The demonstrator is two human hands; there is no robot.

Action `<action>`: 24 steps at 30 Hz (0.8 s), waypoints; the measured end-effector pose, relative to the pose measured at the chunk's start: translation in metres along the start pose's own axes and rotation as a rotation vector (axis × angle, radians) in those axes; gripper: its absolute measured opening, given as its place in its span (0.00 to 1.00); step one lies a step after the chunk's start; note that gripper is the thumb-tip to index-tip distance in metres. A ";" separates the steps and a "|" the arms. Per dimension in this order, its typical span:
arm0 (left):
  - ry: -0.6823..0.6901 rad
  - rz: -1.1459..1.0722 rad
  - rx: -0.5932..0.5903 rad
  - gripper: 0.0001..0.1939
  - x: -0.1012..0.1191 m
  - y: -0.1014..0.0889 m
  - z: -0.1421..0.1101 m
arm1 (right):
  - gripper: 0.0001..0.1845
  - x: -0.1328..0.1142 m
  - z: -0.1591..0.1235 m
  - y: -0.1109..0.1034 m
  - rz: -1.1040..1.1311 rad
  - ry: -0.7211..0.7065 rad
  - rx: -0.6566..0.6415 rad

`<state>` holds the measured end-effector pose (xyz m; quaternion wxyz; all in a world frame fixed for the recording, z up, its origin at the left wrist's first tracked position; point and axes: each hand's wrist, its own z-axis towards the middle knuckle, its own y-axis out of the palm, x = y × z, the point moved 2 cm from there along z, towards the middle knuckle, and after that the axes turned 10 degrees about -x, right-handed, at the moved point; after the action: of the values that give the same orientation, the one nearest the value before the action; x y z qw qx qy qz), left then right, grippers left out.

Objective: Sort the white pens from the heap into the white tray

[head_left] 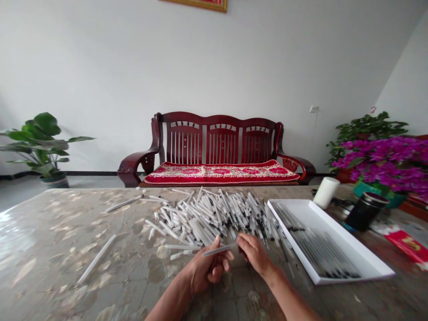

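Observation:
My left hand (211,269) holds a slim translucent pen (219,250) between thumb and fingers, the pen lying almost level. At the pen's right end, the fingers of my right hand (254,253) are closed in a pinch and cover that tip. Just beyond both hands spreads a loose heap of whitish pen barrels and caps (203,218), some with dark ends. To the right, a shallow white box (354,243) contains rows of clear pens with black tips.
A lone white tube (96,259) lies on the patterned tabletop (133,276) at left, with a pen (124,203) farther back. Beyond the box stand a white cylinder (327,192), a black cup (366,211) and purple flowers (384,160). A wooden bench (220,138) is behind the table.

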<state>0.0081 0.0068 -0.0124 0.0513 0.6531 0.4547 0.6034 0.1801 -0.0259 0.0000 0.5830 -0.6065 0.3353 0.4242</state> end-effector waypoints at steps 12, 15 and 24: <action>0.520 -0.250 0.333 0.12 0.018 -0.018 0.002 | 0.15 0.031 -0.007 -0.046 -0.661 0.113 0.461; 0.599 -0.297 0.456 0.10 0.022 -0.025 0.002 | 0.15 0.031 -0.007 -0.043 -0.773 0.110 0.459; 0.652 -0.242 0.558 0.16 0.017 -0.029 0.003 | 0.21 0.032 0.011 -0.031 -0.956 0.014 0.507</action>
<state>-0.0072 0.0360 -0.0180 -0.2027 0.3594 0.6659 0.6215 0.2204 -0.0089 -0.0152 0.8368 -0.5346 0.1177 0.0134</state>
